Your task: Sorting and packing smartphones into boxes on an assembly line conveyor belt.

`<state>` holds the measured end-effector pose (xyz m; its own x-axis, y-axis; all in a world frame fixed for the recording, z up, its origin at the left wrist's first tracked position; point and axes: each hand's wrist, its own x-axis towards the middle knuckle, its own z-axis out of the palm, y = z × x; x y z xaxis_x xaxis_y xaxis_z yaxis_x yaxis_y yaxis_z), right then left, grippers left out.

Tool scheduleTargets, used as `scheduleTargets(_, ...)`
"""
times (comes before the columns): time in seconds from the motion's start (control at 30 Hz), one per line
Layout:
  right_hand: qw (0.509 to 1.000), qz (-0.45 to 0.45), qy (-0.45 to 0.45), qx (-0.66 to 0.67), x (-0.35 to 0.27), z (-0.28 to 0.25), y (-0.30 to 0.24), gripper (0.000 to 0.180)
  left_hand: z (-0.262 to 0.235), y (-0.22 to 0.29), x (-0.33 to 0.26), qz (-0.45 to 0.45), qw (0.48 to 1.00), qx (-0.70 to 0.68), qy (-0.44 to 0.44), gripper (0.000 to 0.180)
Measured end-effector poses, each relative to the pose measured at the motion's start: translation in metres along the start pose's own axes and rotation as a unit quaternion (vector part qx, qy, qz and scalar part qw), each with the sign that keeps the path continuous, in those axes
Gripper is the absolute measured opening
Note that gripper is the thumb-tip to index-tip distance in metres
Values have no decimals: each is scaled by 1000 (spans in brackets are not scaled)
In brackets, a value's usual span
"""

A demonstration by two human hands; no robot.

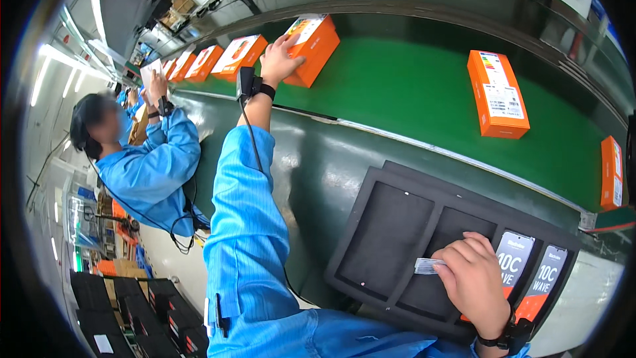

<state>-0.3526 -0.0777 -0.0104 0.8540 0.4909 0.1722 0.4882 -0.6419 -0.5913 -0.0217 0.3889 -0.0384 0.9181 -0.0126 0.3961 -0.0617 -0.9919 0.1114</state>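
Note:
At the far side, my left hand grips an orange box by its left side. Its fingers lie on the white-labelled top, and the thumb is against the side. My right hand pinches a small stack of whitish printed slips above a black foam tray. Two phones with printed front films, a grey-and-orange phone and a narrower-looking phone, lie in the tray's right-hand slots. The right hand partly covers the first phone and the middle slot.
Several orange boxes stand along the green conveyor belt, including a box at right and another box at the far right. A co-worker in blue works at left. Black trays are stacked at lower left.

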Motion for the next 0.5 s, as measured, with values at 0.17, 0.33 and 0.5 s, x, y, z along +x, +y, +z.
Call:
scheduleTargets(0.17, 1000, -12, 0, 4, -4, 0, 5, 12, 8, 19, 4, -26, 997, 45, -62, 74)
scheduleTargets(0.33, 1000, -14, 1, 15, -3, -4, -8, 10, 42, -22, -9, 25, 997, -57, -36, 75)
scheduleTargets(0.5, 999, -25, 35, 13, -1, 4, 2, 7, 31, 35, -23, -36, 992, 99, -66, 79)
